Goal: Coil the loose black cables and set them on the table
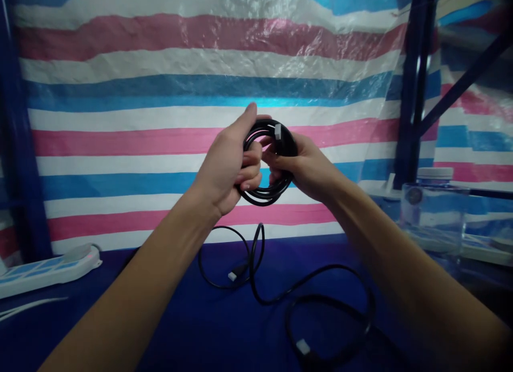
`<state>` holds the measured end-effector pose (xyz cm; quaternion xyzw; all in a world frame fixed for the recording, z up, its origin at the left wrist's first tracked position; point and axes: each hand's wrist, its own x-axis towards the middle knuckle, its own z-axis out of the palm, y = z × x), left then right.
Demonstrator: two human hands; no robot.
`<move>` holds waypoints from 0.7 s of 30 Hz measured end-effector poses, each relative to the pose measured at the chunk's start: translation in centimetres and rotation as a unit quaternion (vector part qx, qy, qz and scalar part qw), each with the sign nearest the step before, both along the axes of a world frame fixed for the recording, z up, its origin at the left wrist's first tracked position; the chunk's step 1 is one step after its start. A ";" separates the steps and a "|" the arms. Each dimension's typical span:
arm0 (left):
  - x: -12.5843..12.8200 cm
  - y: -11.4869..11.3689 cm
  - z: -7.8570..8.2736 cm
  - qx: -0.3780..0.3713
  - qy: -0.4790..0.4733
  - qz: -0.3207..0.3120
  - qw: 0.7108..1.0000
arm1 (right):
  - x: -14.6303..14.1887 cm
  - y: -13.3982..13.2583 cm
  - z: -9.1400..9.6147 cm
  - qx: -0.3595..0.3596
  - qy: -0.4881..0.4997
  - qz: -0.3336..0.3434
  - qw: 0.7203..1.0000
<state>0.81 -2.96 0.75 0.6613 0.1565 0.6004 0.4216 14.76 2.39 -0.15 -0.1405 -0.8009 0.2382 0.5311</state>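
Both hands hold a coiled black cable (267,193) up in front of a striped tarp. My left hand (228,166) has its fingers wrapped round the coil's left side, index finger stretched up over the top. My right hand (304,166) pinches the coil's right side, close to a plug with a pale tip (278,131). Below on the blue surface lies a second black cable (320,302), loose and looped, with a plug end (233,274) near the middle and another plug (302,347) near the front.
A white power strip (48,268) lies at the left edge of the blue table (192,329). A clear plastic jar with a lid (435,206) stands at the right. Blue metal rack posts (417,83) rise behind the jar. The pink, white and blue striped tarp (160,94) covers the back.
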 end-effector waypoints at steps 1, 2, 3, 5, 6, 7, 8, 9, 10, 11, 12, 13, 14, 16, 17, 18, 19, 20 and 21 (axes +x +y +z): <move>0.1 0.2 -0.1 0.010 -0.010 0.042 0.999 | 0.0 0.0 0.0 -0.001 -0.007 -0.008 1.000; 0.1 0.6 -0.3 0.026 -0.024 0.081 0.996 | 0.0 -0.1 0.0 0.001 -0.012 -0.017 1.000; 0.1 1.1 -0.5 0.047 -0.038 0.114 0.992 | -0.1 -0.3 0.1 0.005 -0.018 -0.027 0.999; -0.1 2.0 -0.8 0.089 -0.065 0.165 0.980 | -0.3 -0.8 0.2 0.020 -0.029 -0.047 0.998; -0.2 2.4 -1.0 0.107 -0.075 0.185 0.974 | -0.5 -1.1 0.2 0.029 -0.034 -0.056 0.997; -0.4 2.8 -1.1 0.122 -0.080 0.200 0.969 | -0.7 -1.4 0.3 0.038 -0.039 -0.065 0.996; -0.5 3.0 -1.2 0.133 -0.082 0.212 0.965 | -0.9 -1.6 0.3 0.049 -0.041 -0.077 0.995; -0.6 3.2 -1.3 0.143 -0.083 0.222 0.961 | -1.1 -1.8 0.3 0.061 -0.039 -0.091 0.993; -0.7 3.2 -1.3 0.151 -0.083 0.231 0.958 | -1.4 -1.9 0.3 0.072 -0.034 -0.108 0.991; -0.8 3.3 -1.3 0.157 -0.082 0.238 0.955 | -1.6 -2.0 0.3 0.080 -0.027 -0.125 0.989; -0.8 3.2 -1.3 0.163 -0.079 0.245 0.953 | -1.7 -2.1 0.3 0.086 -0.017 -0.138 0.986; -0.8 3.2 -1.3 0.166 -0.076 0.249 0.951 | -1.8 -2.1 0.3 0.086 -0.008 -0.146 0.986; -0.8 3.1 -1.2 0.165 -0.073 0.248 0.952 | -1.9 -2.1 0.3 0.079 0.000 -0.146 0.986; -0.7 2.9 -1.0 0.151 -0.071 0.234 0.958 | -2.0 -2.2 0.3 0.050 0.017 -0.133 0.990; -0.7 2.8 -0.9 0.138 -0.073 0.222 0.963 | -2.1 -2.2 0.3 0.032 0.028 -0.123 0.992; -0.6 2.7 -0.8 0.124 -0.078 0.208 0.967 | -2.1 -2.2 0.3 0.015 0.039 -0.112 0.993; -0.6 2.6 -0.6 0.110 -0.084 0.195 0.971 | -2.2 -2.1 0.3 0.001 0.054 -0.102 0.993; -0.5 2.5 -0.5 0.100 -0.091 0.184 0.973 | -2.2 -2.1 0.3 -0.015 0.071 -0.093 0.993; -0.4 2.5 -0.5 0.096 -0.102 0.177 0.974 | -2.2 -2.0 0.4 -0.030 0.089 -0.084 0.992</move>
